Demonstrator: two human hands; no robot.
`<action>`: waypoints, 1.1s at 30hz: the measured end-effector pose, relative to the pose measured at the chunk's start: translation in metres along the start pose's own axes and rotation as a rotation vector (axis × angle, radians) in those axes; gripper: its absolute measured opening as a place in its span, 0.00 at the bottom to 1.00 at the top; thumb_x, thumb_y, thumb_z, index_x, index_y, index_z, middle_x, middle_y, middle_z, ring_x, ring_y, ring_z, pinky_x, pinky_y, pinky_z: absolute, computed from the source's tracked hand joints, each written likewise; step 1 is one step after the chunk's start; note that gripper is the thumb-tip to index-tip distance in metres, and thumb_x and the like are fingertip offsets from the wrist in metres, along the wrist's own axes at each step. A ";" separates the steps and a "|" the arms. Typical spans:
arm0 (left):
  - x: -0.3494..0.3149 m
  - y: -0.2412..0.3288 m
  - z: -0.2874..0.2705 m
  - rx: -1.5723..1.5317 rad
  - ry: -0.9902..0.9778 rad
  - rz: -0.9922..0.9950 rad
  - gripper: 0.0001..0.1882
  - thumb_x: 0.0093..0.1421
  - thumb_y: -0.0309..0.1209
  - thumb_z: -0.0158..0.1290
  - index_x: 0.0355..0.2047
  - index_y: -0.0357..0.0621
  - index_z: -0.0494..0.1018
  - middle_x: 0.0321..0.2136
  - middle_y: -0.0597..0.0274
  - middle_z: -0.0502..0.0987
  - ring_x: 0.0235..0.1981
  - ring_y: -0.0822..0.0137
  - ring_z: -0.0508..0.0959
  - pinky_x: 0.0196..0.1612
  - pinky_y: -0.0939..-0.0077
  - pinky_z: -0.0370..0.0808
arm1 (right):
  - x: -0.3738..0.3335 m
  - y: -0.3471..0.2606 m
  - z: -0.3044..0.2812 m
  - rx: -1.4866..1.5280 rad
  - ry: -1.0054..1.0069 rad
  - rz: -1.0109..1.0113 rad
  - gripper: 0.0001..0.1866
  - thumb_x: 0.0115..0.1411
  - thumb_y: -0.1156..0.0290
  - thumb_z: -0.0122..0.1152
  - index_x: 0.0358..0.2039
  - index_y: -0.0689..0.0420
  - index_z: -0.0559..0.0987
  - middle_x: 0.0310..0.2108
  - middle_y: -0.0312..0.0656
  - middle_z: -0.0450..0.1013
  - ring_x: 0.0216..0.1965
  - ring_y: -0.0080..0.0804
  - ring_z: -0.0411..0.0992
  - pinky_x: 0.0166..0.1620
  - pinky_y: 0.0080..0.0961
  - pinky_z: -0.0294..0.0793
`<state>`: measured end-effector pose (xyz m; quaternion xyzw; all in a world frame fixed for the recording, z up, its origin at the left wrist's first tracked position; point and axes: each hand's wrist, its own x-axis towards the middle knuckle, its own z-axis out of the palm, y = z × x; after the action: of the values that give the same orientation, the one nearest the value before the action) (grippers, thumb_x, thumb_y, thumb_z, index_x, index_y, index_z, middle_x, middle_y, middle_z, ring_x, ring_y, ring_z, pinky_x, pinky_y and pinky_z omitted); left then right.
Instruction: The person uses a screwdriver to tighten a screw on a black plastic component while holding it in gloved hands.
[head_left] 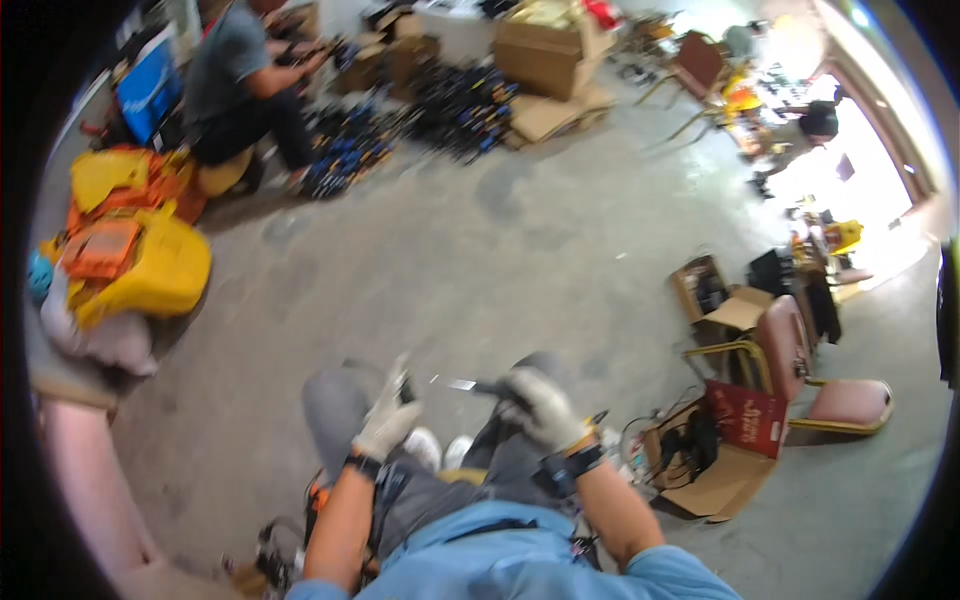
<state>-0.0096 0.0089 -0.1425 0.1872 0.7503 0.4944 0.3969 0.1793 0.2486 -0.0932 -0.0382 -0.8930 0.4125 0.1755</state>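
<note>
The off-white gloved right hand is turned inward and curled around a thin dark tool with a shiny flat tip. The tool sticks out to the left, toward the off-white gloved left hand, which points its fingers up; I can't tell if that one holds anything

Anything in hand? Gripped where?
Right hand: a dark-handled tool with a shiny tip, gripped by its handle. Left hand: cannot tell; something dark shows there, blurred.
</note>
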 end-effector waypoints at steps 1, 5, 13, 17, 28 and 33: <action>-0.009 0.006 -0.002 0.041 0.059 -0.035 0.48 0.60 0.29 0.57 0.79 0.57 0.50 0.53 0.57 0.75 0.52 0.63 0.76 0.60 0.70 0.72 | 0.000 0.000 0.003 0.044 -0.121 0.116 0.20 0.54 0.76 0.72 0.47 0.59 0.77 0.39 0.53 0.75 0.42 0.58 0.73 0.45 0.46 0.75; -0.005 -0.021 -0.008 0.055 0.041 -0.057 0.49 0.56 0.28 0.60 0.78 0.55 0.53 0.49 0.57 0.78 0.50 0.60 0.79 0.59 0.66 0.74 | 0.004 -0.011 0.019 0.831 -0.083 1.089 0.23 0.78 0.49 0.46 0.40 0.57 0.77 0.28 0.36 0.74 0.17 0.19 0.64 0.23 0.19 0.68; 0.003 -0.025 -0.003 0.090 -0.001 -0.039 0.48 0.55 0.27 0.61 0.76 0.52 0.56 0.40 0.61 0.80 0.43 0.61 0.81 0.53 0.66 0.77 | -0.010 0.020 0.022 0.829 -0.063 1.000 0.15 0.74 0.58 0.58 0.45 0.59 0.76 0.32 0.37 0.73 0.23 0.20 0.68 0.27 0.20 0.70; 0.004 -0.026 -0.004 0.059 0.007 -0.031 0.48 0.54 0.26 0.61 0.76 0.52 0.56 0.39 0.62 0.79 0.42 0.62 0.80 0.51 0.66 0.77 | -0.018 0.033 0.032 0.871 0.112 0.851 0.17 0.70 0.66 0.64 0.53 0.62 0.74 0.38 0.39 0.74 0.30 0.23 0.71 0.34 0.21 0.74; 0.015 -0.034 -0.002 0.072 -0.003 -0.001 0.48 0.60 0.41 0.67 0.77 0.53 0.55 0.38 0.64 0.78 0.39 0.66 0.79 0.46 0.69 0.78 | 0.007 -0.001 -0.003 0.646 -0.060 1.033 0.17 0.73 0.60 0.56 0.50 0.61 0.79 0.34 0.36 0.74 0.29 0.19 0.71 0.33 0.23 0.74; 0.002 -0.030 -0.004 -0.454 -0.068 -0.111 0.49 0.67 0.69 0.52 0.76 0.48 0.58 0.35 0.66 0.78 0.36 0.72 0.79 0.41 0.74 0.77 | -0.003 -0.023 0.007 0.565 0.065 0.807 0.21 0.72 0.59 0.61 0.56 0.63 0.78 0.38 0.40 0.76 0.33 0.21 0.74 0.39 0.22 0.76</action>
<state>-0.0109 -0.0057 -0.1695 0.0679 0.6154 0.6212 0.4804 0.1813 0.2274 -0.0808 -0.3447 -0.6545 0.6721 0.0331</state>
